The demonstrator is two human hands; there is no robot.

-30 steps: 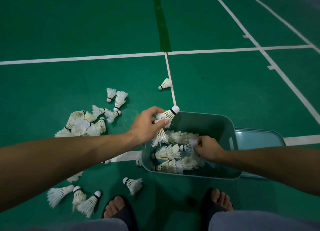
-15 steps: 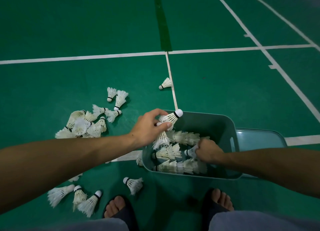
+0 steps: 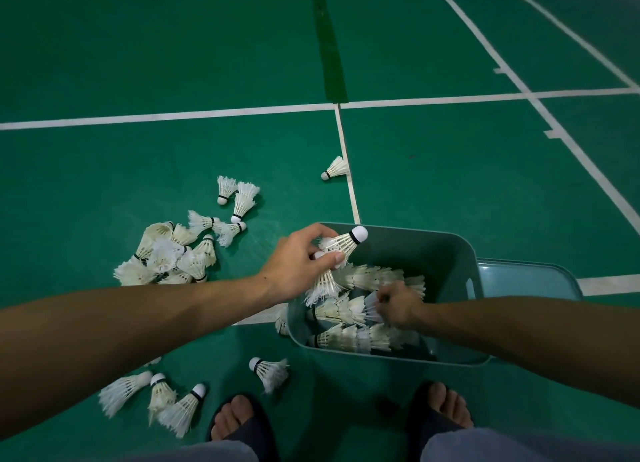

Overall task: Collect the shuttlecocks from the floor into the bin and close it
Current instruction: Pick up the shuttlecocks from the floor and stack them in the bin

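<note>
A grey-green plastic bin (image 3: 446, 253) stands open on the green court floor, with stacked rows of white shuttlecocks (image 3: 349, 337) inside. My left hand (image 3: 298, 264) hovers over the bin's left rim, shut on two shuttlecocks (image 3: 341, 245), one cork pointing up right. My right hand (image 3: 398, 304) is down inside the bin, fingers closed on a shuttlecock lying there. A heap of loose shuttlecocks (image 3: 169, 253) lies left of the bin. Three more (image 3: 159, 397) lie near my left foot, one (image 3: 270, 371) in front of the bin, one (image 3: 335, 169) farther off on the white line.
The bin's lid (image 3: 530, 278) lies flat on the floor behind the bin at right. My two feet in dark sandals (image 3: 242, 423) stand just in front of the bin. White court lines cross the floor.
My left hand has moved right and slightly down with its shuttlecocks, over the bin's rim. My right hand has shifted a little inside the bin among the stacked shuttlecocks.
</note>
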